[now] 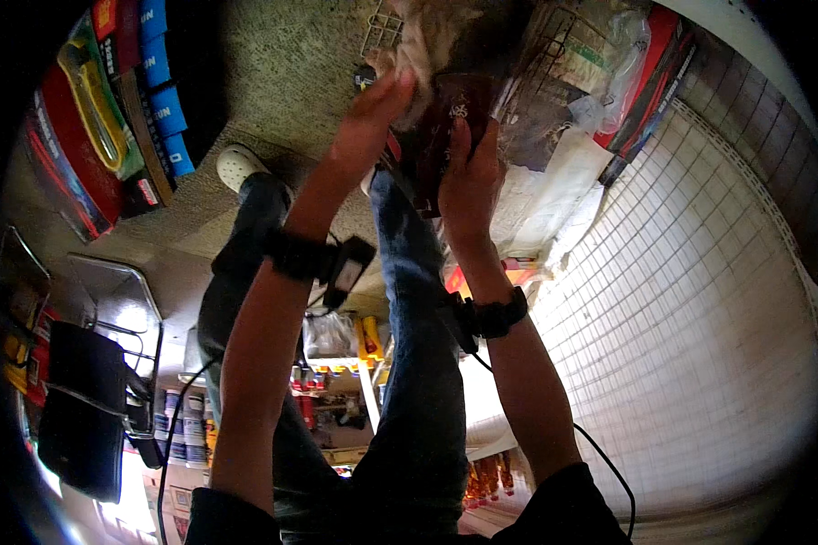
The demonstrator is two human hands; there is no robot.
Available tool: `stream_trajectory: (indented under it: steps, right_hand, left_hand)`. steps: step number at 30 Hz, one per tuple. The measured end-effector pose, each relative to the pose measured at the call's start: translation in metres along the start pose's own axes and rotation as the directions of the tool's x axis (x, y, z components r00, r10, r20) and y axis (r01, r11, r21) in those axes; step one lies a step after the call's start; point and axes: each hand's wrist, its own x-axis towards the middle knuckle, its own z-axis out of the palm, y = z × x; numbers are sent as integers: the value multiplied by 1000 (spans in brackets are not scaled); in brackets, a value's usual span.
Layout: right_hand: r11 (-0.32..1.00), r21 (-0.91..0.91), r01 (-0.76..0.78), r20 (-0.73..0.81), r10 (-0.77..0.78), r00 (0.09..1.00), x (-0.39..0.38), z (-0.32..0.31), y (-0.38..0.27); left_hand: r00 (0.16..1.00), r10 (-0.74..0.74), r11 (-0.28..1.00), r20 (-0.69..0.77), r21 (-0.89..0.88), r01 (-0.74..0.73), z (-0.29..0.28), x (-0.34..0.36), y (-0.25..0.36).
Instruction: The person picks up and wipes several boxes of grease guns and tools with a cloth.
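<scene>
Against the wire basket's (563, 36) left rim, your left hand (373, 113) and right hand (471, 182) clamp a dark red packet (445, 127); it looks light, crinkly, probably slippery, so grip its side edges.

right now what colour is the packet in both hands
Dark red, almost maroon, with a small pale mark on its front. The packet shows best in the head view.

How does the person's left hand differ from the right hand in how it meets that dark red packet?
The right hand wraps the dark red packet from the side, thumb lying across its face. The left hand is stretched out flatter, fingertips reaching the packet's upper left edge by a pale furry bundle. The left hand sits higher in the picture than the right. Both wrists wear a black strap with a small device and cable.
</scene>
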Motion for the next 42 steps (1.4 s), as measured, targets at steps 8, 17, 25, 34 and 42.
stream_trajectory:
  steps: [8,17,25,34,42]
  right_hand:
    - [995,-83,47,48,-43,998,-9,9,-1]
    - [946,-101,308,82,-301,950,-24,8,16]
    - [946,11,325,165,-322,932,-46,10,28]
    - [929,-281,243,247,-174,953,-10,-1,-8]
    - [860,-197,471,155,-447,881,2,14,-21]
  left_hand:
    - [911,401,670,-100,710,-217,17,-11,39]
    - [925,285,875,-251,461,-145,-9,-20,70]
    - [833,308,-36,459,881,-471,14,-107,50]
    - [735,217,-431,642,739,-518,-32,-59,80]
    - [852,452,110,266,931,-349,-85,-27,127]
